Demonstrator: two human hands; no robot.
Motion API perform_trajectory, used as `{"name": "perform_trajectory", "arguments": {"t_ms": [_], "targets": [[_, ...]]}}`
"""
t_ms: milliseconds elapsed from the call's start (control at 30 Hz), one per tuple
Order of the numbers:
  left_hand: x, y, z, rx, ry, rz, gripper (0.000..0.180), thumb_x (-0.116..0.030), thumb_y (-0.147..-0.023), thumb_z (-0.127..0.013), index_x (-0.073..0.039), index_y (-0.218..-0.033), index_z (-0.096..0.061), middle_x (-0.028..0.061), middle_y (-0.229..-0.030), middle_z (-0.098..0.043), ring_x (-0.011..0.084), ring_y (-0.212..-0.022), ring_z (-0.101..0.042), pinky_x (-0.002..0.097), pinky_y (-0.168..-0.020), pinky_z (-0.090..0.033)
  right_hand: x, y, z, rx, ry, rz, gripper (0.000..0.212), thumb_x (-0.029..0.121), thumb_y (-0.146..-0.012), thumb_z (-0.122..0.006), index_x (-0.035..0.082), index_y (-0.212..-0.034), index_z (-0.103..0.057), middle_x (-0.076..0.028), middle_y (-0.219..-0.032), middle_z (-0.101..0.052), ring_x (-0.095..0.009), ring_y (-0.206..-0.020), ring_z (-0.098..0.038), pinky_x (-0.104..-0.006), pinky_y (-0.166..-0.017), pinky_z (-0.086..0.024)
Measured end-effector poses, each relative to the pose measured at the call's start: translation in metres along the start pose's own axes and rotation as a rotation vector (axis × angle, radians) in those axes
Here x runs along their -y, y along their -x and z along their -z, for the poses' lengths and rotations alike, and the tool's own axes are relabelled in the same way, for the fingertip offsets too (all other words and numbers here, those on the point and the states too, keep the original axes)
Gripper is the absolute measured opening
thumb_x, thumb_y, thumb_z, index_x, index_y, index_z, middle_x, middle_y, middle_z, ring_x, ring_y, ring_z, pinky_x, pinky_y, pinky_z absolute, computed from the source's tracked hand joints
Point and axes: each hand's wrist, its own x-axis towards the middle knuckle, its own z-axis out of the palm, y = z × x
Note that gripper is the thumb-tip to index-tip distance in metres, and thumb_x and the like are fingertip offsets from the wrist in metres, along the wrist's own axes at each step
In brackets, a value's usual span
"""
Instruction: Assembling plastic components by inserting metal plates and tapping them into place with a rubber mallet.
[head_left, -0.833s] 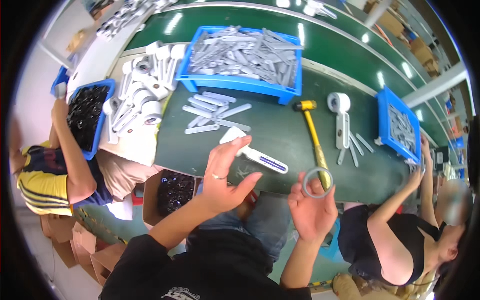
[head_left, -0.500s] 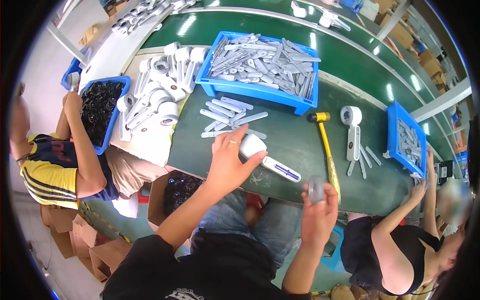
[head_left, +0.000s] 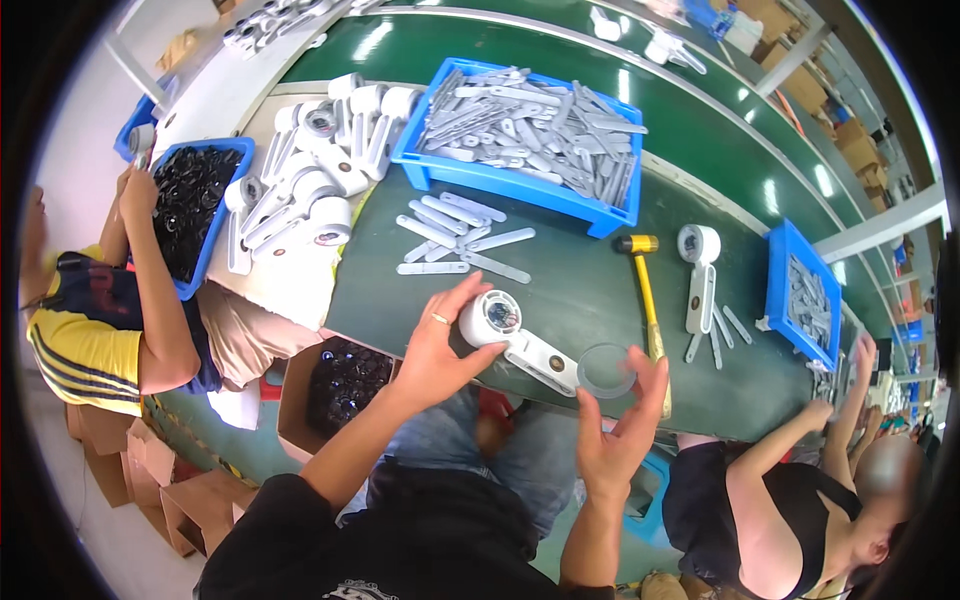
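Observation:
A white handheld device (head_left: 548, 362) with a round head and a long handle lies on the green bench before me, its handle slanting toward the right. Round its head curls my left hand (head_left: 445, 340), thumb on the near side and fingers on the far side. The head's open face is turned up and shows dark and silvery parts inside. My right hand (head_left: 622, 425) pinches a thin, clear round disc (head_left: 605, 372) between thumb and fingertips, beside the handle's end. Just beyond the left hand lie several loose grey handle strips (head_left: 460, 232).
A blue bin of grey strips (head_left: 515, 205) stands at the back. Right of centre are a yellow mallet (head_left: 648, 290), another white device (head_left: 698, 270) and a smaller blue bin (head_left: 775, 290). White devices pile up at left (head_left: 300, 190). Co-workers sit on both sides.
The device has been turned over, so its head's open face now points up. The disc in my right hand has tilted from edge-on to flat and moved slightly left, near the handle's end.

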Motion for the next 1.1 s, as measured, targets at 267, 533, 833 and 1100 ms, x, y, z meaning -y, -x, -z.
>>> {"name": "perform_trajectory", "arguments": {"t_ms": [267, 533, 833, 1100], "targets": [[0.012, 0.005, -0.003, -0.043, 0.218, -0.085, 0.092, -0.01, -0.078, -0.085, -0.006, -0.157, -0.038, 0.0136, -0.139, -0.061, 0.0311, -0.127, -0.059, 0.039, -0.108, -0.048, 0.015, -0.031, -0.02, 0.288, -0.09, -0.161, 0.09, -0.011, -0.081, -0.073, 0.001, -0.16, -0.031, -0.016, -0.146, -0.057, -0.019, -0.092, -0.06, -0.0337, -0.088, -0.049], [0.002, -0.011, -0.007, 0.038, 0.322, -0.147, 0.081, -0.01, -0.076, -0.089, -0.01, -0.148, -0.051, 0.0146, -0.14, -0.056, 0.0309, -0.128, -0.058, 0.0413, -0.108, -0.048, 0.017, -0.074, -0.022, 0.53, -0.131, -0.013, 0.094, -0.011, -0.081, -0.075, 0.004, -0.161, -0.029, -0.017, -0.145, -0.058, -0.027, -0.129, -0.058, -0.0387, -0.108, -0.046], [-0.026, -0.017, -0.016, 0.201, 0.734, -0.065, 0.067, -0.009, -0.094, -0.075, -0.007, -0.154, -0.044, 0.0122, -0.149, -0.046, 0.0228, -0.134, -0.05, 0.0388, -0.111, -0.044, 0.01, -0.086, -0.016, 0.551, -0.5, -0.102, 0.08, -0.003, -0.08, -0.082, 0.004, -0.152, -0.048, -0.016, -0.148, -0.059, -0.033, -0.135, -0.058, -0.0402, -0.11, -0.047], [-0.047, -0.016, -0.023, 0.128, 0.533, -0.164, 0.048, -0.023, -0.112, -0.047, -0.006, -0.154, -0.032, 0.0097, -0.138, -0.045, 0.019, -0.128, -0.048, 0.0352, -0.11, -0.039, 0.004, -0.074, -0.019, 0.504, -0.441, 0.056, 0.064, 0.006, -0.083, -0.082, 0.002, -0.143, -0.06, -0.02, -0.154, -0.053, -0.032, -0.139, -0.054, -0.0407, -0.112, -0.045]]}}
